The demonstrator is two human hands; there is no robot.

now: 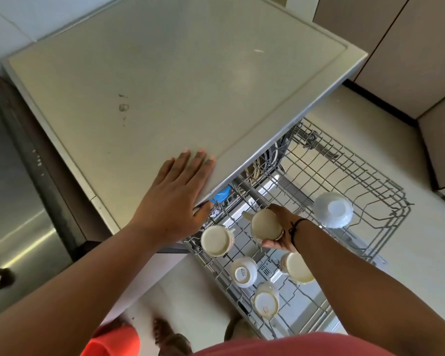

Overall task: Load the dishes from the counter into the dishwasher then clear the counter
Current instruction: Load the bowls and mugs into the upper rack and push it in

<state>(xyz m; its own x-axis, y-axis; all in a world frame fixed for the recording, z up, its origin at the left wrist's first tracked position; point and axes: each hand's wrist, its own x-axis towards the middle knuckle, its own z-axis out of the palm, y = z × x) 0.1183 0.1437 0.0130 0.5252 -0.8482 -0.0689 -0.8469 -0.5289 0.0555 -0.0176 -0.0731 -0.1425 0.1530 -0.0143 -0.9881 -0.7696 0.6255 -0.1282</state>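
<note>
Cream ceramic mug (266, 224), held bottom-up just right of the frame's centre, sits in the grip of the right hand (280, 231), whose fingers curl round its side wall, with what looks like the handle jutting toward the upper left. Judging by its glaze, it is rigid, moderately weighty, slick when wet and liable to chip against wire, so the body seems a surer hold than the handle. It hovers over the grey wire upper dishwasher rack (370, 191), pulled out across the lower right (tines need care). Nearby, already inverted, sit a second cream mug (216, 240) to its left, a white ribbed bowl (333, 209) to its right and a small white stamped cup (243, 272) below. At centre-left, the left hand (176, 199) lies flat, fingers straight, on the pale grey table (165, 73).
</note>
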